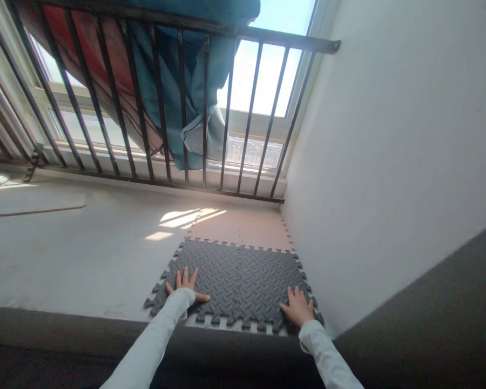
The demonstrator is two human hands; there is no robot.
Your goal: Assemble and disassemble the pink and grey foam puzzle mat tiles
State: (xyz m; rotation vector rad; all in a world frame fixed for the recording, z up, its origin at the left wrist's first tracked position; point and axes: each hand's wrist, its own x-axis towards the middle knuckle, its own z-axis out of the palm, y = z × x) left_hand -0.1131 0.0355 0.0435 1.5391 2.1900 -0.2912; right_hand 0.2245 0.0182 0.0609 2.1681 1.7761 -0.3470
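Observation:
Two dark grey foam puzzle mats (237,281) with a tread pattern lie joined side by side on the floor by the wall. My left hand (185,286) rests flat on the near left part of the mats, fingers spread. On the near right part lies my right hand (297,308), also flat with its fingers stretched out. Both arms wear white sleeves. Beyond the grey mats, pale pink puzzle mats (243,229) are locked onto their far edge.
A black metal railing (182,108) runs in front of a window, with blue and red cloth (174,75) hung over it. A white wall (389,162) stands to the right. A thin wooden stick (42,209) lies on the light floor at left. A dark ledge (65,335) crosses the foreground.

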